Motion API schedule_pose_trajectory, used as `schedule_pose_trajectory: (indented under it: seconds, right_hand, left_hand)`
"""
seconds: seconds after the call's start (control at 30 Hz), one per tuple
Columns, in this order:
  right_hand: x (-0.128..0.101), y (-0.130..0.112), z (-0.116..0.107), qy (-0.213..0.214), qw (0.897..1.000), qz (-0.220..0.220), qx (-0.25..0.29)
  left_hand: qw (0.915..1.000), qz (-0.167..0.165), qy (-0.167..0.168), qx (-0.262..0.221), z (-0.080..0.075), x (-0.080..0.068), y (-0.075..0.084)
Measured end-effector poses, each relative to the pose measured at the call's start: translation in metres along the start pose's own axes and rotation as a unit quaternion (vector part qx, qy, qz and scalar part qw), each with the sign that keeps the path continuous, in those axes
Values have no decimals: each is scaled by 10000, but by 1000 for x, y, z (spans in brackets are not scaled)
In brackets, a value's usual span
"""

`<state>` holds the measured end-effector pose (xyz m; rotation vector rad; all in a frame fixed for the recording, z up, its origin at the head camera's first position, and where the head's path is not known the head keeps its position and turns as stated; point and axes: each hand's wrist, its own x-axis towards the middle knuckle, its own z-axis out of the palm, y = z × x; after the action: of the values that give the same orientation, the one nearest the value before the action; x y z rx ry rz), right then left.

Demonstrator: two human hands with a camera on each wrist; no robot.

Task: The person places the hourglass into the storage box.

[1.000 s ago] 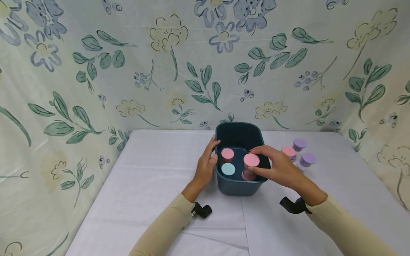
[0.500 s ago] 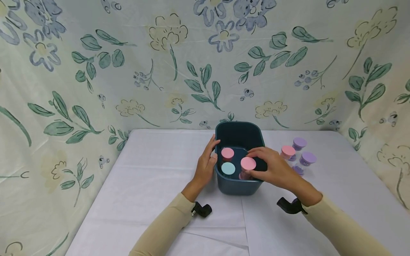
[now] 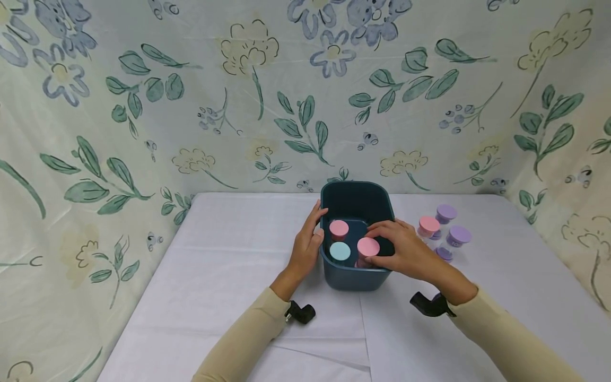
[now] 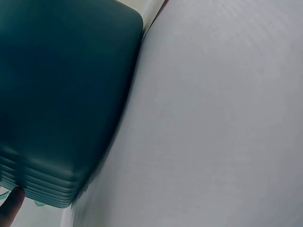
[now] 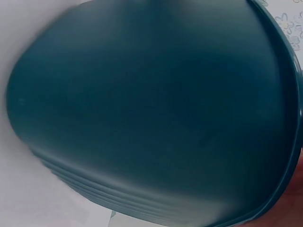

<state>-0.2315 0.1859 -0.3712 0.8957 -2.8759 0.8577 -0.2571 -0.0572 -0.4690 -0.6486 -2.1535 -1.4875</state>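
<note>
Right hand [image 3: 406, 248] has a pink-lidded jar [image 3: 368, 247] pinched, thumb at the near side of the lid, fingertips at the far side. That jar is inside the bin [image 3: 357, 279], upright, near end, right half; can't tell from here if its base touches the bin floor. Left hand [image 3: 305, 245] lies along the bin's left outer wall, fingers extended, tips up at the rim. Also in the bin, left half: a blue-lidded jar [image 3: 340, 251] just beside the pinched one, and a second pink-lidded jar [image 3: 339, 228] behind that. Outside, right of the bin, a loose cluster: a third pink-lidded jar [image 3: 429, 225], a purple-lidded jar [image 3: 446, 213] and another purple-lidded jar [image 3: 459, 236]. Black wrist mount [image 3: 302, 313] at the left cuff, matching wrist mount [image 3: 429, 304] at the right. White cloth [image 3: 229, 254] under the bin, floral curtain [image 3: 305, 79] behind it.
</note>
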Motion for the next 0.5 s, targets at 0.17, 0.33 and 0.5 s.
schedule_pose_trajectory:
  seconds: [0.17, 0.33, 0.5]
  right_hand:
    - [2, 0, 0, -138, 9998, 98, -53]
    - [4, -1, 0, -246, 9994, 156, -191]
    - [6, -3, -1, -313, 9988, 152, -340]
  left_hand:
    - [10000, -25, -15, -30, 0, 0, 0]
    - [10000, -14, -14, -47, 0, 1, -1]
    - [10000, 5, -8, -54, 0, 0, 0]
